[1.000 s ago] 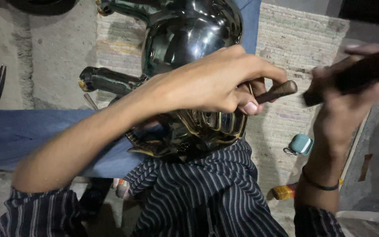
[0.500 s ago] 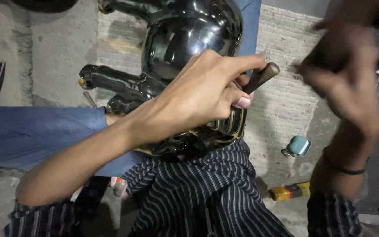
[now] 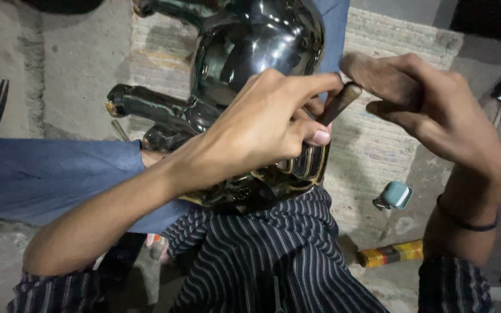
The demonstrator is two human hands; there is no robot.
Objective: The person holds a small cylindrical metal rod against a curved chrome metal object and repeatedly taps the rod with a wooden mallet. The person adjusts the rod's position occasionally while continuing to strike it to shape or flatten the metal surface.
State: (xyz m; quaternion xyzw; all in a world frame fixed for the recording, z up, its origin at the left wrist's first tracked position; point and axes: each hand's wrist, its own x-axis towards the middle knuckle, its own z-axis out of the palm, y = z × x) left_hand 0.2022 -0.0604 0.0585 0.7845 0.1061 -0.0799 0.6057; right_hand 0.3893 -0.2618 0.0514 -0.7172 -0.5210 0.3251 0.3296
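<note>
Head view: two hands (image 3: pixel 262 133) (image 3: pixel 430 110), one chisel (image 3: pixel 338 104), one glossy black casting (image 3: pixel 250 52).

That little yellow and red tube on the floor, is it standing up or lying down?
Lying down: the yellow and red tube rests lengthwise on the concrete floor, slightly tilted.

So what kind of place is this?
Probably a small metal-craft workshop at floor level: a shiny dark metal figure rests on the person's lap, a wooden-handled tool sits in the left hand, and the rough concrete floor is bare.
</note>
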